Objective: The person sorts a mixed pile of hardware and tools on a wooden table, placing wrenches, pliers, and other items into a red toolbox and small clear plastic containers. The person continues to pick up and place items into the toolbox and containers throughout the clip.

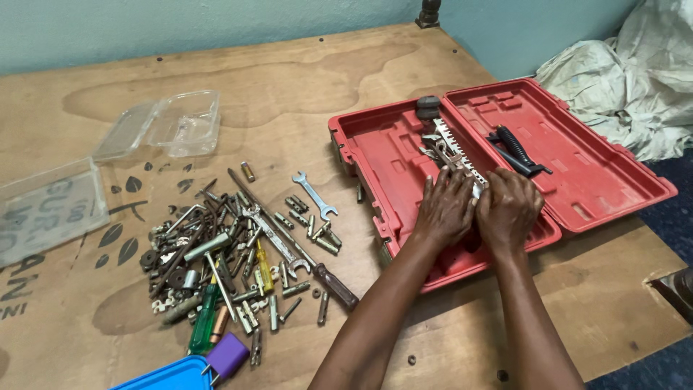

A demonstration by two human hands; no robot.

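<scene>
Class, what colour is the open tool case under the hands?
Red; the tool case shows best in the head view.

Pretty even, soft indoor light, only faint shadows under the hands point(476, 209); sharp overall, slight wide-angle bend at edges.

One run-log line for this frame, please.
left hand: on socket rail | right hand: on same rail | red tool case: open | loose tools: heaped left on table
</scene>
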